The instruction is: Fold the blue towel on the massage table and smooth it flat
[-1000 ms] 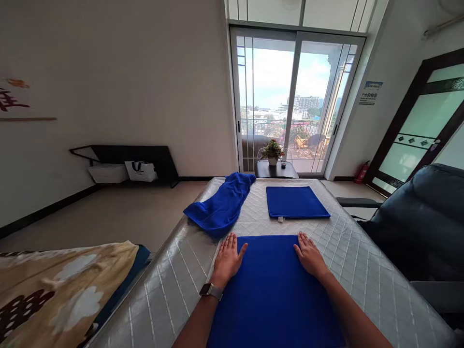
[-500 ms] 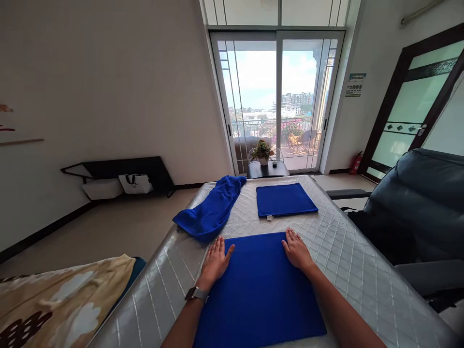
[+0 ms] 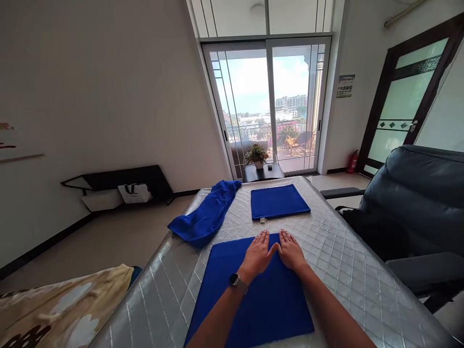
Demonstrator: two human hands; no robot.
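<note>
A flat blue cloth piece, squarish like a cushion cover (image 3: 268,304), lies spread on the silver quilted table cover (image 3: 348,256). My left hand (image 3: 258,252), a watch on its wrist, lies flat near the middle of the cloth's far edge. Beside it, my right hand (image 3: 291,250) rests flat toward the far right corner, and the two thumbs meet or nearly meet. Both hands have fingers stretched out and hold nothing. Beyond them lies a second flat blue cover (image 3: 280,202) with a small white tag. A crumpled blue cloth (image 3: 205,217) lies at the far left.
A dark padded armchair (image 3: 431,198) stands close on the right. Past the far edge is a small black table (image 3: 250,173) with a potted plant (image 3: 257,154). On the left are a patterned blanket (image 3: 68,309) and a black rack (image 3: 119,171) with a white bag (image 3: 135,193).
My left hand has slid right from the cloth's left edge to beside my right hand. The right hand stays near the far right corner. The camera view has shifted slightly.
</note>
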